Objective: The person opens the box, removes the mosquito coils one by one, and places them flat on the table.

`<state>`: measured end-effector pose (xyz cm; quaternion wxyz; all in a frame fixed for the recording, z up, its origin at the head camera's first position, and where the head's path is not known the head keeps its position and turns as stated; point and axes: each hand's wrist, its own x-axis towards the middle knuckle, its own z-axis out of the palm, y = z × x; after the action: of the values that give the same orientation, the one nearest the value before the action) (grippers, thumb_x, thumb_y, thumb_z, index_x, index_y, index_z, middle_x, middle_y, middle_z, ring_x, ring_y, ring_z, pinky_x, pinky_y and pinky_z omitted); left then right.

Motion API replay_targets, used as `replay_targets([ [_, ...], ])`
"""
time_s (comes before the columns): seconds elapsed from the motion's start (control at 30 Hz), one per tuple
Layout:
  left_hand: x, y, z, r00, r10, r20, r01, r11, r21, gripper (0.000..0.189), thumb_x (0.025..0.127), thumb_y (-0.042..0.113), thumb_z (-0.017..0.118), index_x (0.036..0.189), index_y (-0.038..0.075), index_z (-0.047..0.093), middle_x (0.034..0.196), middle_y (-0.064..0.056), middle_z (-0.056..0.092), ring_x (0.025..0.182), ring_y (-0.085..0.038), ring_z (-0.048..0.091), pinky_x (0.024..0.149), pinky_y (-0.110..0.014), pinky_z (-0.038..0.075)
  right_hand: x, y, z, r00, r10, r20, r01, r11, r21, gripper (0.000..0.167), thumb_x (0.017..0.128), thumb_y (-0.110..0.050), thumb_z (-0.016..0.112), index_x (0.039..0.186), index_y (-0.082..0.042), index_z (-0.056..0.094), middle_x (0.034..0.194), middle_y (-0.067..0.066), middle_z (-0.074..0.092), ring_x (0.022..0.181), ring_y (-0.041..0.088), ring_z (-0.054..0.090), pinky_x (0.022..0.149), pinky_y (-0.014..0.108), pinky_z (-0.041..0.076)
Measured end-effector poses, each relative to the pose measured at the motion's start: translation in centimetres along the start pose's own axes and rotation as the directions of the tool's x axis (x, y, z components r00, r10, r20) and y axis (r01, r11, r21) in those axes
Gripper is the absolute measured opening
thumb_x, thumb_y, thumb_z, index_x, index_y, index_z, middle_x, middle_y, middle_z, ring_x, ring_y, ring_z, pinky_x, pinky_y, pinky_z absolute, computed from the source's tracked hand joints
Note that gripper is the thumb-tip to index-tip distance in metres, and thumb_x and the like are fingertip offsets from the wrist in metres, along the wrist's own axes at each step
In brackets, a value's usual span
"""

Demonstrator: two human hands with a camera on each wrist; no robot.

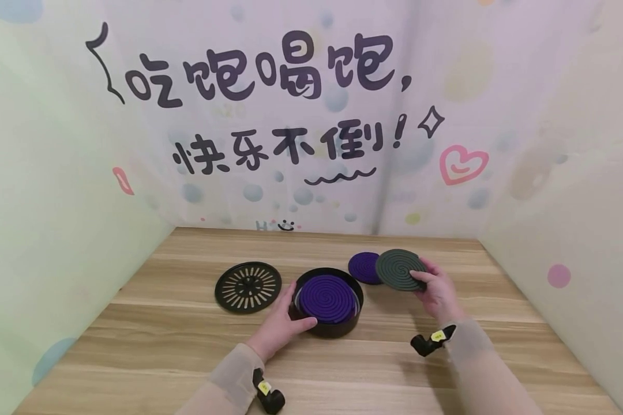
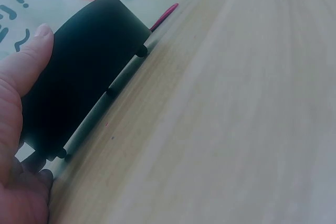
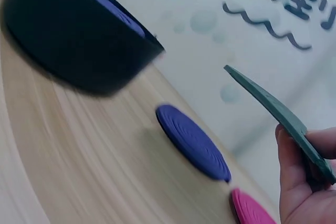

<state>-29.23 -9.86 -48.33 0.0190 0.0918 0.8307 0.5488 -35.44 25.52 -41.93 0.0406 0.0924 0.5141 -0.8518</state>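
My left hand (image 1: 279,329) grips the side of a round black tin (image 1: 337,331), its thumb at the front of the rim. Inside the tin lies a purple mosquito coil (image 1: 327,298), with a pale edge showing beside it. My right hand (image 1: 439,293) pinches a dark green mosquito coil (image 1: 398,269) between thumb and fingers, lifted above the table and tilted. Behind it, a second purple coil (image 1: 364,267) rests on the table. In the right wrist view a pink coil (image 3: 253,209) lies past that purple one; in the head view it is hidden.
A black slotted lid (image 1: 248,287) lies flat on the table to the left of the tin. The wood-grain table (image 1: 353,374) meets a printed cloth wall (image 1: 301,207) at the back, with pale walls on both sides.
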Motion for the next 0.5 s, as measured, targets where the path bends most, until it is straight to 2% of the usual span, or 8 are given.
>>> replay_targets([
  [0.2,0.1,-0.1,0.0,1.0,0.01,-0.001,-0.01,1.0,0.007,0.109,0.075,0.044,0.081,0.155,0.013,0.015,0.158,-0.02,0.011,0.144,-0.039,0.012,0.112,-0.057,0.017,0.3,-0.9,-2.7,0.996,0.045,-0.08,-0.036,0.993,0.112,0.065,0.094,0.008,0.05,0.147,-0.024,0.029,0.117,-0.006,0.045,0.084,0.004,0.063,0.072,0.024,0.055],
  [0.33,0.1,-0.1,0.0,1.0,0.007,-0.001,-0.007,1.0,0.007,0.108,0.075,0.044,0.08,0.155,0.012,0.015,0.158,-0.02,0.012,0.144,-0.039,0.012,0.112,-0.057,0.017,0.5,-1.4,-4.4,0.984,0.077,-0.159,-0.041,0.975,0.219,0.064,0.092,0.01,0.051,0.14,-0.028,0.035,0.126,-0.008,0.042,0.083,0.006,0.063,0.072,0.025,0.055],
  [0.43,0.1,0.0,0.0,1.0,0.014,-0.001,-0.014,1.0,0.006,0.108,0.075,0.044,0.08,0.155,0.011,0.015,0.158,-0.021,0.012,0.143,-0.04,0.012,0.112,-0.058,0.017,0.7,-1.6,-5.6,0.971,0.1,-0.215,-0.033,0.956,0.292,0.064,0.092,0.012,0.05,0.136,-0.031,0.036,0.144,-0.009,0.033,0.096,0.004,0.058,0.078,0.026,0.054],
  [0.5,0.1,0.0,-0.1,1.0,0.012,-0.001,-0.012,1.0,0.005,0.108,0.075,0.044,0.08,0.155,0.011,0.015,0.158,-0.021,0.012,0.143,-0.04,0.012,0.112,-0.058,0.016,0.9,-1.8,-6.2,0.963,0.102,-0.248,-0.017,0.946,0.323,0.068,0.092,0.013,0.049,0.139,-0.033,0.033,0.152,-0.01,0.023,0.109,0.004,0.051,0.082,0.026,0.053],
])
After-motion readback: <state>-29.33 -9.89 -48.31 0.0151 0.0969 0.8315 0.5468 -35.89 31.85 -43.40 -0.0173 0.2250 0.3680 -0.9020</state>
